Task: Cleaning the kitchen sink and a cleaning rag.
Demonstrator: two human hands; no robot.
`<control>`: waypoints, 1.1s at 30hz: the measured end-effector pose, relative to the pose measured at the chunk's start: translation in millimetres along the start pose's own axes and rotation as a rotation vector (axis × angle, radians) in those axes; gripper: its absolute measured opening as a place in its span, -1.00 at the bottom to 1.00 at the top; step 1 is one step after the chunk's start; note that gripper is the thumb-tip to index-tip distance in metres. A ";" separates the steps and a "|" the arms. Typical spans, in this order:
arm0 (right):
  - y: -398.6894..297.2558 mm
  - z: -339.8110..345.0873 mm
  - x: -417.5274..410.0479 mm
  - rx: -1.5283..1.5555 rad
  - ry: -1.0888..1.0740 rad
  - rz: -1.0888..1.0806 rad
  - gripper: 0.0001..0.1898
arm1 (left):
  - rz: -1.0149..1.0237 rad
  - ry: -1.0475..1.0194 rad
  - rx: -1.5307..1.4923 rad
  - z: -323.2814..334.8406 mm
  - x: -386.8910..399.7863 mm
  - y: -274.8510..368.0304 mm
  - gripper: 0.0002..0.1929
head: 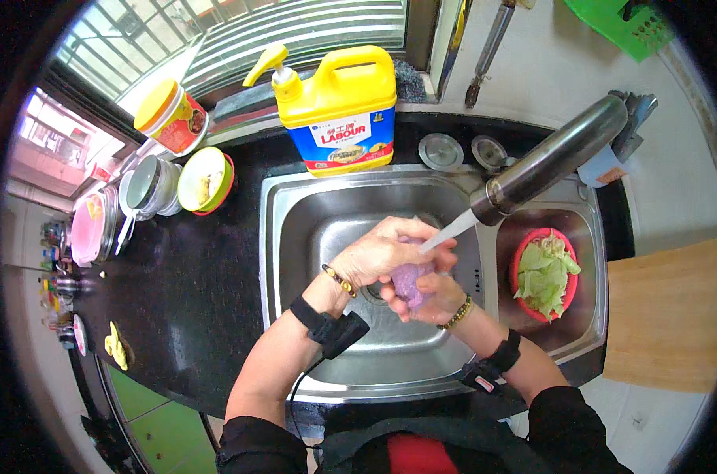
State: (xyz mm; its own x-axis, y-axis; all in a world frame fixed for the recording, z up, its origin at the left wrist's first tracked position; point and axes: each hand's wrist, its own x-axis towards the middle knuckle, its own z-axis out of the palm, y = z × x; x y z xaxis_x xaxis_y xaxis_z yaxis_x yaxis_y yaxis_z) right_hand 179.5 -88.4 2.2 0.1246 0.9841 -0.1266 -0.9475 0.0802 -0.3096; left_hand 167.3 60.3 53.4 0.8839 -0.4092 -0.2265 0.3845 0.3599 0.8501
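Above the large steel basin (pixel 358 355) of the sink, both of my hands are wrapped around a small light-purple item (pixel 410 281). Whether it is a cloth or a sponge I cannot tell. My left hand (pixel 373 255) covers its upper left side, and my right hand (pixel 432 293) grips it from the lower right. A stream of water (pixel 450 231) pours from the metal faucet (pixel 551 160) onto my fingers and the item. Part of the drain (pixel 373 293) shows beneath my hands.
A pink-red basket (pixel 515 260) of lettuce leaves (pixel 545 278) sits in the small right basin. Behind the sink stands a yellow pump jug of Labour detergent (pixel 341 118). Stacked bowls (pixel 148 183) and a yellow cloth (pixel 116 346) are on the black counter (pixel 186 308). A wooden board (pixel 664 314) is at right.
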 end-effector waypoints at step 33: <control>-228.8 -83.4 -95.1 -2.251 1.144 -0.668 -0.69 | 0.369 0.837 0.544 26.7 -6.7 -30.1 -0.90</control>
State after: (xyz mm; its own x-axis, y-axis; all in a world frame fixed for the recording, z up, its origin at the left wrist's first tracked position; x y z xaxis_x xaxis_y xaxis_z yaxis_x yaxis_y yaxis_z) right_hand 409.0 -213.5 6.5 0.7979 0.4757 0.3701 0.5971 -0.7076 -0.3778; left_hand 142.7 29.9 42.0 0.9028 0.4300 0.0097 0.0673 -0.1635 0.9843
